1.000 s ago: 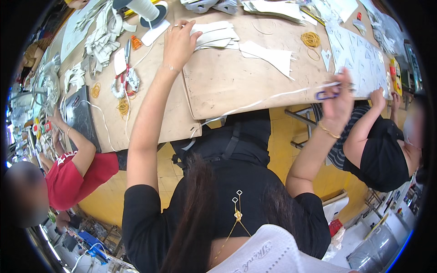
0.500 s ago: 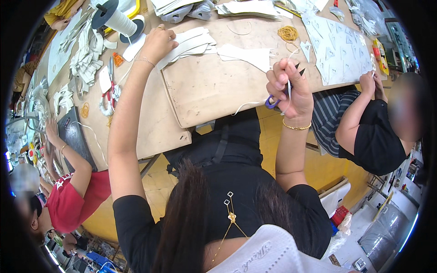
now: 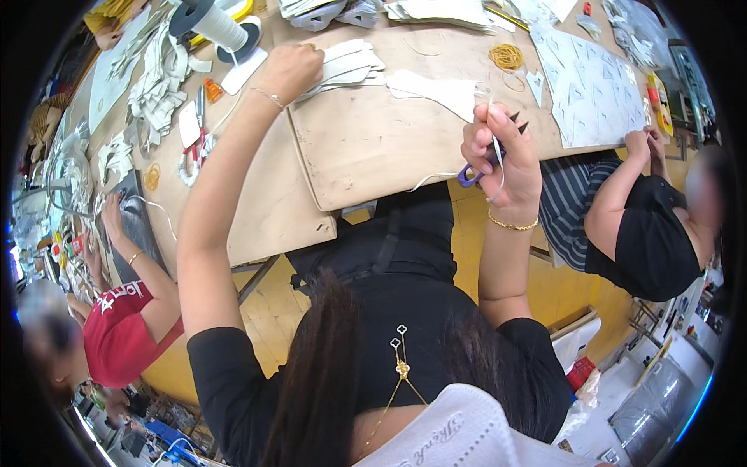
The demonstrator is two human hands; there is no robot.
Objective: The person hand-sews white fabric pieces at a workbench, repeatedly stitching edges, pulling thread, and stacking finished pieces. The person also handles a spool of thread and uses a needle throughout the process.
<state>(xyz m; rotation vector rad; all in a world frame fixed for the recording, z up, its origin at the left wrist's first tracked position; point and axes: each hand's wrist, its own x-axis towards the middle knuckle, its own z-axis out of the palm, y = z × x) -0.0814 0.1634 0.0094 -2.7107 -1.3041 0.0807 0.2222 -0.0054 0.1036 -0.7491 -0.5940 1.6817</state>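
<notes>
My left hand (image 3: 291, 73) is at the left end of a fanned stack of flat white pieces (image 3: 348, 65). Its fingers are curled closed, and their tips are hidden, so I cannot see what they grip. Raised over the table's front edge, my right hand (image 3: 507, 159) is closed around purple-handled scissors (image 3: 467, 177) with dark pointed blades. The same hand pinches a narrow white strip (image 3: 499, 161) between thumb and fingers. A single wide white cut piece (image 3: 437, 93) lies flat on the board between my hands.
A spool of white tape (image 3: 218, 29) stands beyond my left forearm, near red-handled cutters (image 3: 201, 142) and a small orange object (image 3: 212, 90). Rubber bands (image 3: 506, 57) and a patterned sheet (image 3: 587, 89) lie to the right. Co-workers sit at both sides.
My left hand's fingers have curled in more tightly by the stack. The right hand keeps the scissors and strip, almost unmoved. The whole view has shifted slightly.
</notes>
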